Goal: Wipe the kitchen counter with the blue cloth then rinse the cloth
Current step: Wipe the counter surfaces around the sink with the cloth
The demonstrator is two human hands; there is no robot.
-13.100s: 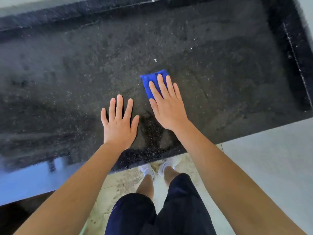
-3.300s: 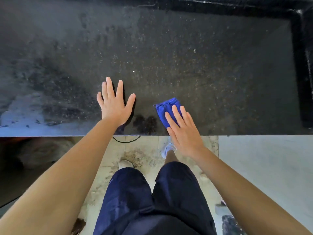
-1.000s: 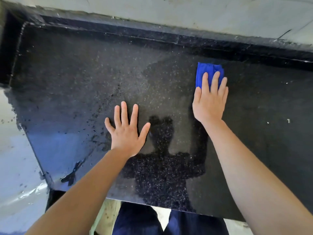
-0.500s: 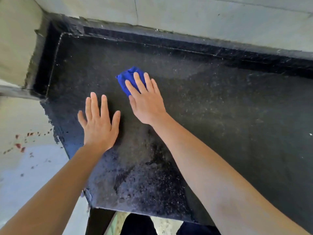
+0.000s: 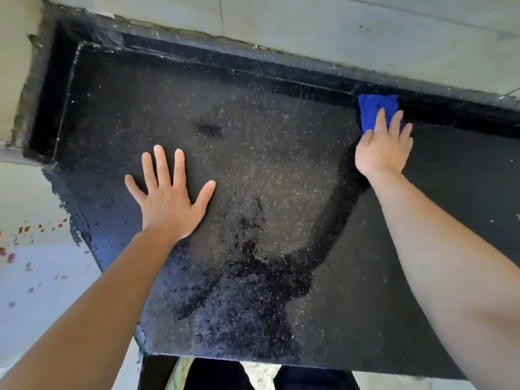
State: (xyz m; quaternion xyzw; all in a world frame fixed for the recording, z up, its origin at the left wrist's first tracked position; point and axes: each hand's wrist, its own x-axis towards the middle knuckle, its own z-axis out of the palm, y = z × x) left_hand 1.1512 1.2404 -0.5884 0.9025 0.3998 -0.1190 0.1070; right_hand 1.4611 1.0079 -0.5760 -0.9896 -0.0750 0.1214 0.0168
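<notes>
Head view: a person leans over a dark speckled counter (image 5: 253, 153), both arms stretched out.
Right hand (image 5: 382, 147): at 2 o'clock, fingers pressed flat on the blue cloth (image 5: 375, 109).
Cloth: at the counter's back edge, touching the raised black rim (image 5: 281, 77) below the wall (image 5: 309, 26).
Left hand (image 5: 168, 198): at 9 o'clock, fingers spread, palm flat, holding nothing.
Progress: wiping appears under way; wet dark streaks (image 5: 332, 215) show near the centre. Rinsing is not yet done, and no sink is visible.
</notes>
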